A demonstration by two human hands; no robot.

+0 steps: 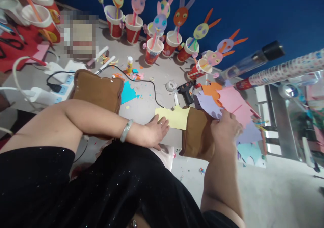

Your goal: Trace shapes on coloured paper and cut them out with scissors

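Observation:
My left hand [155,130] lies on the table with its fingers stretched out, the fingertips over the left end of a yellow paper sheet [174,117]. That sheet has a scalloped cut along its top edge, and its right end meets a brown cushion pad [199,133]. My right hand [226,126] is above the pad's right side, thumb and fingers closed at the edge of a lavender paper sheet [208,103] with cut-outs. Under and beside this hand are pink paper [236,103] and orange paper [212,91].
Red paper cups with rabbit-faced spoons [153,50] line the blue wall. A black glue gun [186,92], a tape roll [171,85] and a glue stick [130,65] lie mid-table. Another brown pad [98,89] and a power strip [63,89] are left. Light-blue paper [250,152] lies right.

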